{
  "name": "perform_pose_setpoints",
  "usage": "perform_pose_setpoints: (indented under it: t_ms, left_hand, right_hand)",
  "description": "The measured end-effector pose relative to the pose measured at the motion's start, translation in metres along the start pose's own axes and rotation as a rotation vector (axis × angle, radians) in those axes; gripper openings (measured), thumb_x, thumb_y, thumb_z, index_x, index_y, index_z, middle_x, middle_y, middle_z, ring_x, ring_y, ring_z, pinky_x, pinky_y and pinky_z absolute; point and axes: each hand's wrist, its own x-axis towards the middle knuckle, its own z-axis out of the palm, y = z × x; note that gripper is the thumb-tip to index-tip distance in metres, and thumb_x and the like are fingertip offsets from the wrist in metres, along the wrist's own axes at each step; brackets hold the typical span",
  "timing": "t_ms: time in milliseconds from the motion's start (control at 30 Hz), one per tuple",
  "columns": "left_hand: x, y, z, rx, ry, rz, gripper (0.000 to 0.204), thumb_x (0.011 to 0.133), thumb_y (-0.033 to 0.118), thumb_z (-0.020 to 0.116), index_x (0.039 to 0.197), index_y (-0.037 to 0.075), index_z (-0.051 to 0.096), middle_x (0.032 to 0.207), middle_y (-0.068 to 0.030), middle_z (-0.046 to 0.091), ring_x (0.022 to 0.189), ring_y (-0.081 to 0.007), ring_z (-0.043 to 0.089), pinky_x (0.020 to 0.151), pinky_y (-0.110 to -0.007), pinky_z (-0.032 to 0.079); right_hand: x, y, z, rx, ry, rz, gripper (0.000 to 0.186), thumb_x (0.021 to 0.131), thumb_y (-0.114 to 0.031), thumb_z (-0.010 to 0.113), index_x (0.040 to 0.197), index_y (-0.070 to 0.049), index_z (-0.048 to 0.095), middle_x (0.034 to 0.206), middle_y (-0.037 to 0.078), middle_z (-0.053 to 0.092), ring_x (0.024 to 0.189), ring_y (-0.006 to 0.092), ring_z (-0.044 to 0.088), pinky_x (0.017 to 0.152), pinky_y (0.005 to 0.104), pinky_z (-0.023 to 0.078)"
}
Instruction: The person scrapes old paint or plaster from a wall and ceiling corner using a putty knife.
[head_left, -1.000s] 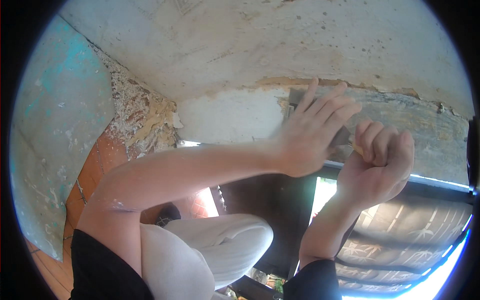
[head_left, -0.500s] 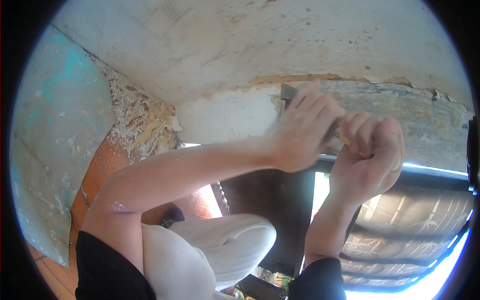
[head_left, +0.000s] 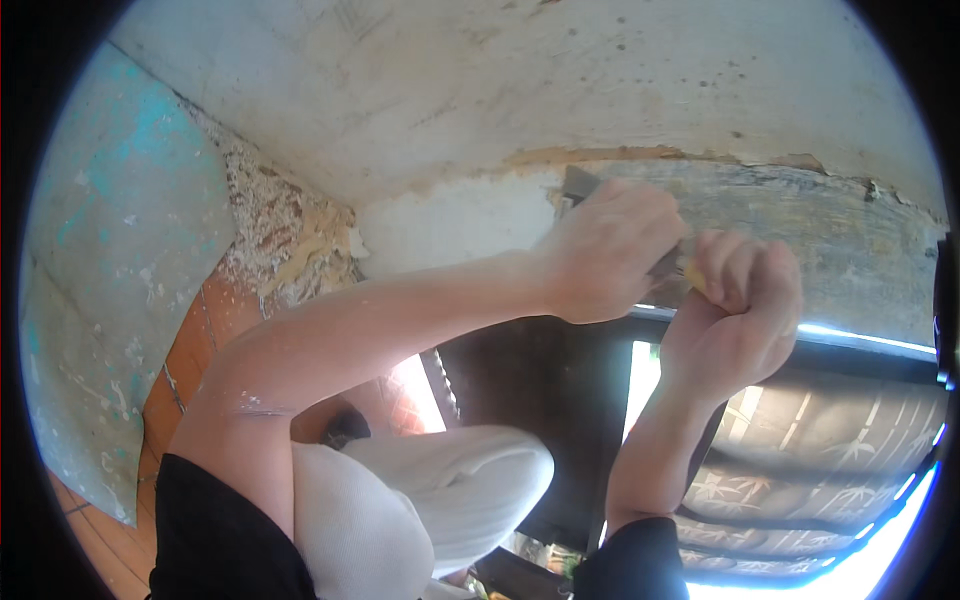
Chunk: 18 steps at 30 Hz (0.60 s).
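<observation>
Both my hands are on a scraper with a flat grey metal blade (head_left: 579, 185) and a yellowish handle (head_left: 694, 277). My left hand (head_left: 618, 245), slightly blurred, is curled over the metal part. My right hand (head_left: 742, 300) is closed round the handle end, which is mostly hidden by its fingers. The blade's corner lies against the wall strip, where white paint (head_left: 455, 225) on the left meets a bare grey, streaked surface (head_left: 800, 215) on the right. A ragged brown edge (head_left: 610, 155) runs above the blade.
A rough, crumbling patch (head_left: 285, 225) marks the corner beside a wall with turquoise stains (head_left: 120, 250). Orange floor tiles (head_left: 175, 410) lie below. My leg in pale trousers (head_left: 460, 480) is bent beneath my arms. A dark panel (head_left: 535, 410) and bamboo-patterned fabric (head_left: 810, 460) stand at lower right.
My left hand's fingers, stretched out before, are now curled down over the metal part. The blade is tilted a little differently, still at the paint's edge. My right hand keeps its grip.
</observation>
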Motion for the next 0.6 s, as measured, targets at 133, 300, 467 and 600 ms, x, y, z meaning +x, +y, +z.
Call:
perform_pose_setpoints:
  t_ms: [133,300,467,600]
  left_hand:
    - [0.013,0.017,0.005,-0.058,-0.039,-0.026,0.019,0.076,0.012,0.062,0.09,0.004,0.051,0.089,-0.0132,0.052,0.089,-0.0319,0.052,0.082,-0.043,0.038]
    - [-0.008,-0.009,-0.005,0.047,-0.023,-0.038,0.022,0.073,0.013,0.063,0.089,0.004,0.052,0.089,-0.0132,0.051,0.088,-0.0321,0.052,0.082,-0.044,0.037]
    - [0.008,-0.002,0.014,-0.046,-0.029,0.037,0.029,0.069,0.016,0.072,0.087,0.004,0.053,0.084,-0.0122,0.049,0.081,-0.0329,0.051,0.076,-0.045,0.035]
    - [-0.009,-0.005,0.005,-0.044,0.053,0.017,0.027,0.074,0.018,0.07,0.091,0.006,0.053,0.089,-0.0127,0.051,0.086,-0.0336,0.051,0.077,-0.045,0.035]
  right_hand:
    - [0.011,-0.022,-0.024,0.337,-0.269,-0.009,0.024,0.096,-0.002,0.043,0.072,-0.003,0.044,0.06,0.0,0.034,0.056,0.0119,0.033,0.059,0.0293,0.033]
    - [0.001,0.005,-0.007,0.093,-0.072,0.037,0.031,0.097,-0.007,0.04,0.067,-0.009,0.035,0.059,-0.002,0.028,0.056,0.0102,0.031,0.061,0.0301,0.031]
    - [0.006,-0.005,-0.016,0.181,-0.123,0.027,0.03,0.098,-0.007,0.041,0.068,-0.008,0.038,0.058,-0.002,0.03,0.056,0.0109,0.033,0.062,0.0316,0.032]
    - [0.0,-0.009,-0.009,0.063,-0.128,0.037,0.031,0.097,-0.008,0.044,0.067,-0.008,0.037,0.057,-0.002,0.028,0.054,0.0108,0.031,0.063,0.0315,0.034]
